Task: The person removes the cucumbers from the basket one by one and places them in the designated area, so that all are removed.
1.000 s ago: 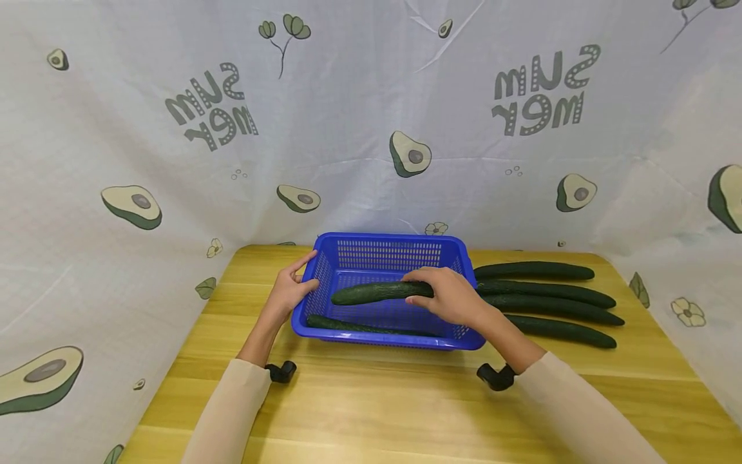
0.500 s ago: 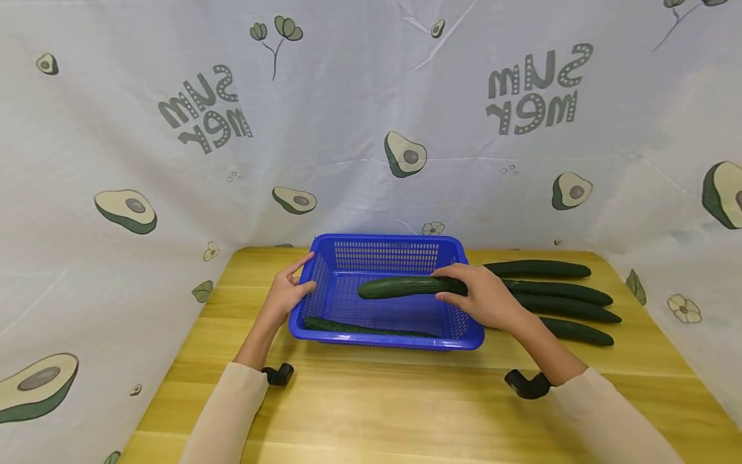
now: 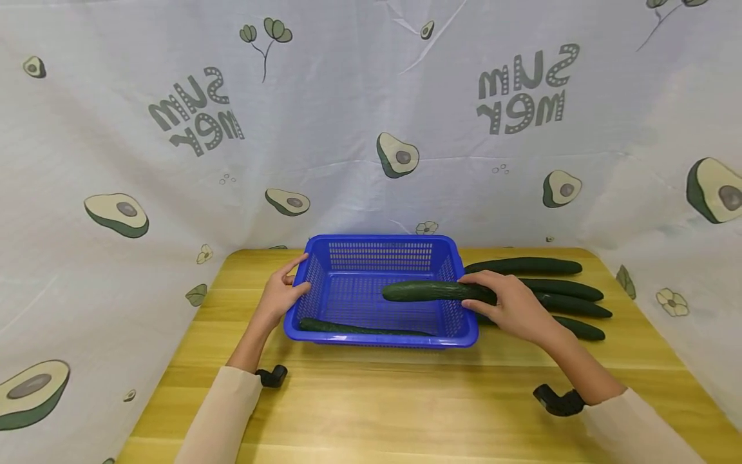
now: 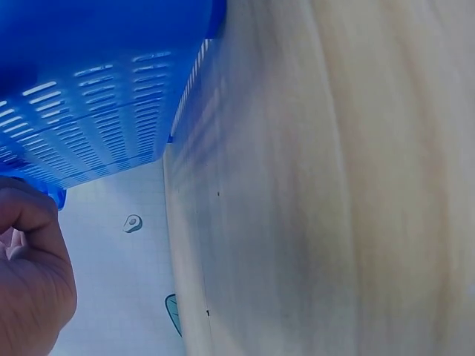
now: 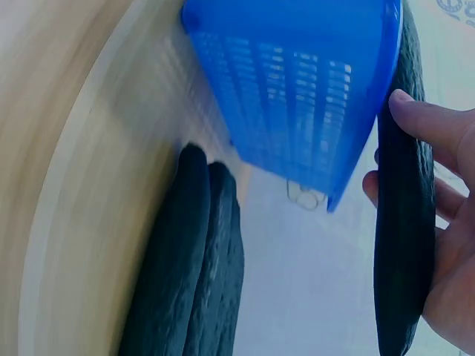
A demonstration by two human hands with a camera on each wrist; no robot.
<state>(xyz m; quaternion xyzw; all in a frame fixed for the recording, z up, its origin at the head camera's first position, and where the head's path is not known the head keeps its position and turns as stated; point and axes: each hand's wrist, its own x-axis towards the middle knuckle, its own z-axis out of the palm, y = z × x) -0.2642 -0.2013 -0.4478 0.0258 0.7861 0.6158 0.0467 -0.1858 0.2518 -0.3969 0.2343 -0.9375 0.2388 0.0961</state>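
My right hand (image 3: 518,309) grips a long dark green cucumber (image 3: 423,291) near its right end. It lies level above the right side of a blue plastic basket (image 3: 379,340), crossing over the right rim. In the right wrist view, thumb and fingers close round the held cucumber (image 5: 407,222). My left hand (image 3: 277,296) holds the basket's left rim, with the thumb on the inside wall. Inside the basket, another cucumber (image 3: 359,328) lies along the front wall. In the left wrist view, the left hand (image 4: 33,274) is partly cut off beside the basket (image 4: 104,96).
Several more cucumbers (image 3: 524,265) lie side by side on the wooden table (image 3: 371,406), right of the basket; my right hand and forearm partly cover them. A white curtain (image 3: 336,129) with avocado prints hangs behind the table and at both sides.
My right hand has moved rightward with the cucumber, from over the basket's middle to beyond its right rim. The left hand keeps its hold on the rim. The head view has shifted slightly.
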